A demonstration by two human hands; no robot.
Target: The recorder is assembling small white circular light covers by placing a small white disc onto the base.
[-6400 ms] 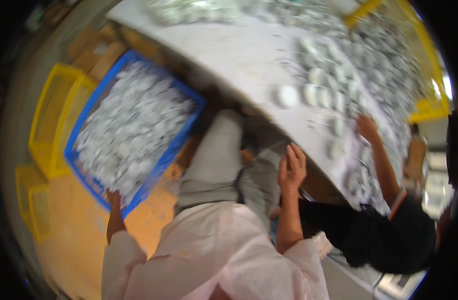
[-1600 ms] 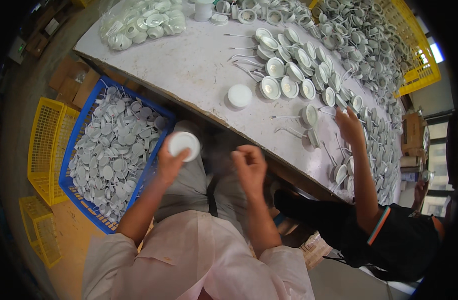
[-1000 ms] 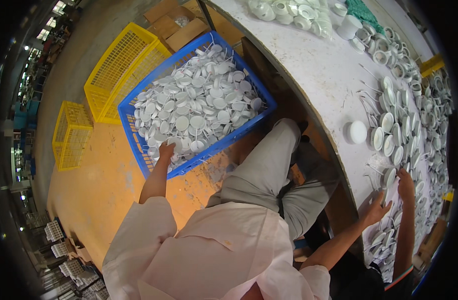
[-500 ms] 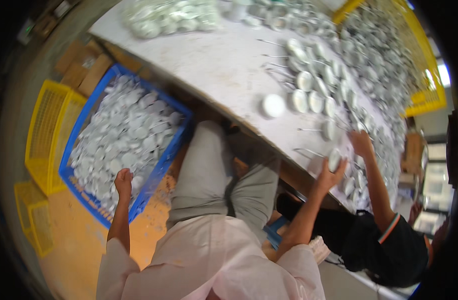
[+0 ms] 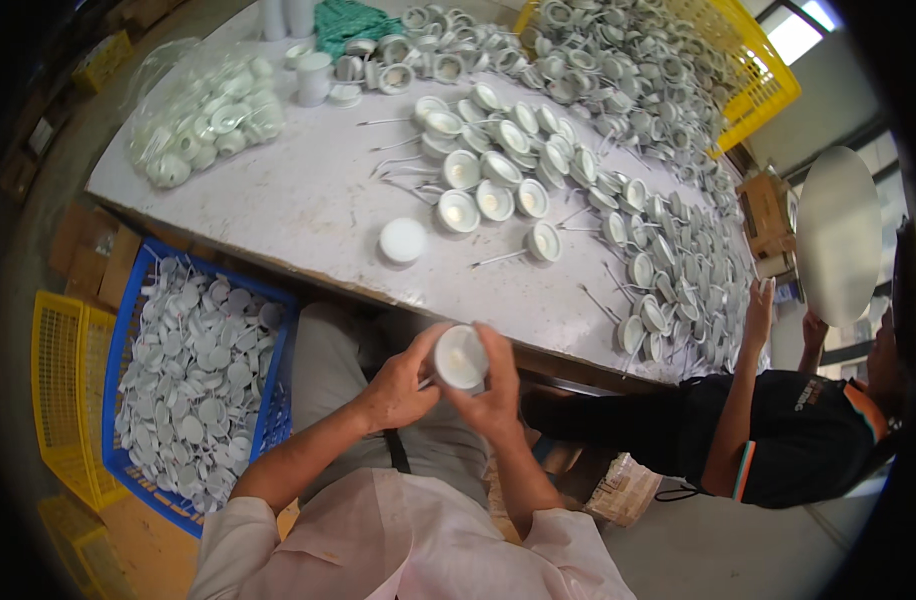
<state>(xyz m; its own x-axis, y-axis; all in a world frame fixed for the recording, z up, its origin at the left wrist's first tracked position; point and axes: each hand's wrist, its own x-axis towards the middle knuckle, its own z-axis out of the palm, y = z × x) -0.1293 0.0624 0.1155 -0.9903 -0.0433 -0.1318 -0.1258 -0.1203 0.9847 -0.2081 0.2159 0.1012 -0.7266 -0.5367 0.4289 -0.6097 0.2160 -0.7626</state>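
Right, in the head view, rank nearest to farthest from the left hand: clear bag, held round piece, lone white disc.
1. Held round piece: between left hand and right hand.
2. Lone white disc: ahead, on the table.
3. Clear bag: farther ahead, toward the table's left end.

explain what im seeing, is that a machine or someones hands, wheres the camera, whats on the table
No machine: the left grip and right grip are a person's bare hands, holding a white cup between them. Every picture comes from a camera on that person's head, looking down; its wide lens bends edges. The table bears many wired cups, a clear bag of white pieces and a green cloth. A blue basket beside it holds more wired pieces. Another person is to the right.
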